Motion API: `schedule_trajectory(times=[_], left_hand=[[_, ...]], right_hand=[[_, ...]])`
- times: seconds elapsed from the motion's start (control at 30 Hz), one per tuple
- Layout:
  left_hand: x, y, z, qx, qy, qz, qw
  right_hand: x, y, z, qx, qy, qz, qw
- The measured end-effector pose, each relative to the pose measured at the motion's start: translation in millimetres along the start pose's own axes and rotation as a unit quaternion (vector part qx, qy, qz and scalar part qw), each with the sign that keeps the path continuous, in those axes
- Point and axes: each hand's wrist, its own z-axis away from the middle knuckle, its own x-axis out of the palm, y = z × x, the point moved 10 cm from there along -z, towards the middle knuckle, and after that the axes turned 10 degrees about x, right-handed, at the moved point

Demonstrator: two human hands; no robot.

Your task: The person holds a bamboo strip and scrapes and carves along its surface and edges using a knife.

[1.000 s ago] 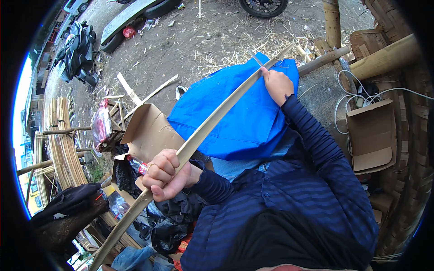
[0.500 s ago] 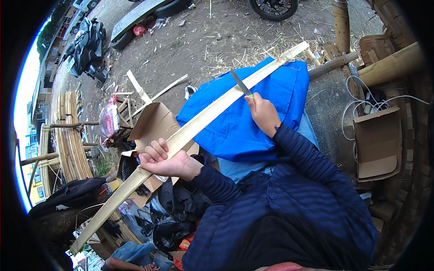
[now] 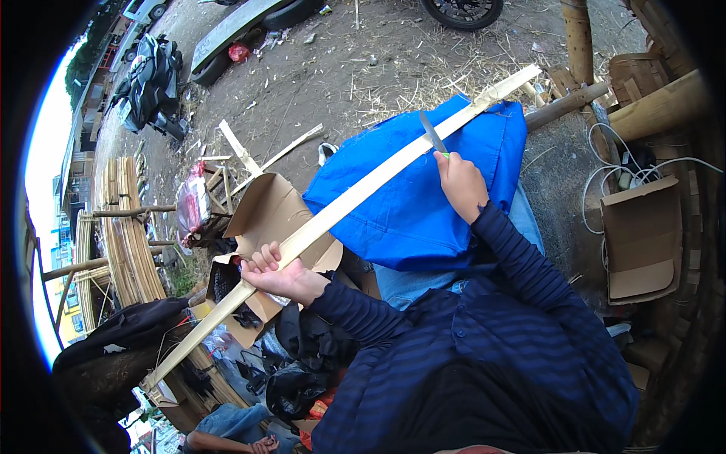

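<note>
Slantwise, pale strip (image 3: 363, 192), far end pointing upper right

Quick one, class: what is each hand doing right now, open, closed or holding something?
Left hand: closed, holding the bamboo strip.
Right hand: closed, holding the knife.

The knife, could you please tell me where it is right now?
In the head view, the knife is above and right of centre, in the right hand, its blade crossing the pale strip over the blue sheet.
</note>
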Motion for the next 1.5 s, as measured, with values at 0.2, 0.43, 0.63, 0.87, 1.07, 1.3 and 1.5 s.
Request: schedule_trajectory(times=[0.2, 0.43, 0.63, 0.87, 1.07, 1.3, 1.5], left_hand=[[24.7, -2.9, 14.6, 0.004, -0.078, 0.03, 0.997], [69.6, 7.4, 49.2, 0.013, -0.235, 0.138, 0.962], [92.5, 10.0, 76.8, -0.02, -0.359, 0.257, 0.897], [112.7, 15.6, 108.5, -0.007, -0.447, 0.283, 0.849], [113.5, 2.2, 117.3, -0.014, -0.438, 0.266, 0.859], [114.7, 3.4, 121.5, 0.008, -0.43, 0.24, 0.87], [127.2, 14.2, 137.9, 0.028, -0.478, 0.254, 0.841]], right_hand=[[38.0, -81.4, 70.7, -0.1, -0.238, -0.089, 0.962], [4.3, -97.8, 73.8, -0.081, -0.251, -0.166, 0.95], [-31.6, -107.7, 72.8, -0.137, -0.202, -0.088, 0.966], [-69.9, -133.7, 82.2, -0.206, -0.105, -0.084, 0.969], [-50.6, -105.6, 67.2, -0.142, -0.084, 0.015, 0.986], [-57.1, -108.0, 64.2, -0.175, -0.036, 0.05, 0.983], [-67.6, -118.3, 76.3, -0.169, -0.04, 0.019, 0.985]])
